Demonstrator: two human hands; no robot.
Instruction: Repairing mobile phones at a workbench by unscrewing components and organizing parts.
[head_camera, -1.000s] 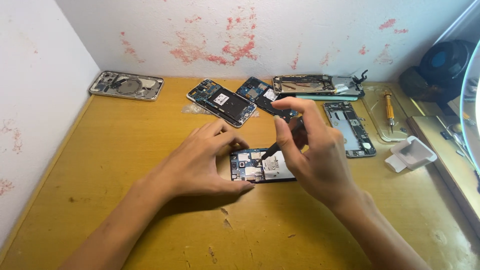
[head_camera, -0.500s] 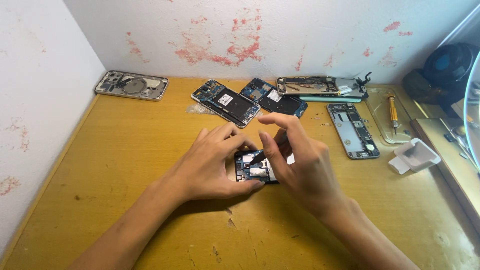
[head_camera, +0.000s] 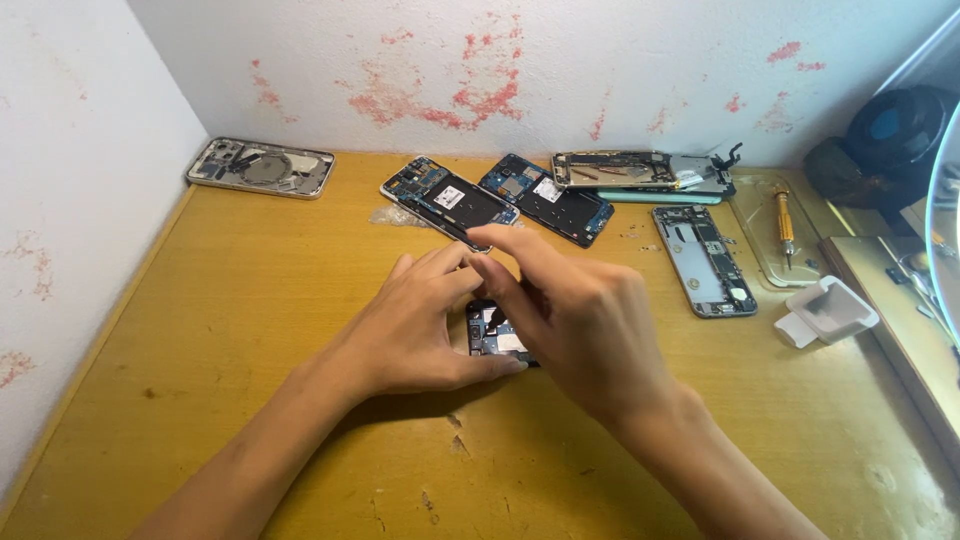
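An opened phone (head_camera: 493, 338) lies near the middle of the tabletop (head_camera: 250, 300), back cover off, dark circuitry exposed. Only a small patch of it shows between the two hands; its outline and right half are hidden.

The left hand (head_camera: 415, 330) lies flat beside and partly over the phone's left side, thumb pressed along its near edge, fingers reaching over its far edge. The hand rests on the phone, fingers loosely spread rather than clenched.

The right hand (head_camera: 580, 325) arches over the phone from the right, wrist raised, fingertips bunched downward onto the board. Whether it pinches a tool or a part cannot be told; the fingers cover that spot.

Both forearms enter from the near edge, cut off by the frame.

Along the far edge: a silver phone frame (head_camera: 260, 167) at the left corner, two opened phones (head_camera: 450, 201) (head_camera: 546, 197) side by side, a stacked chassis (head_camera: 640, 172). Toward the right edge: a grey phone body (head_camera: 704, 259), a screwdriver (head_camera: 784, 223) on a clear tray, a white plastic holder (head_camera: 828, 311).
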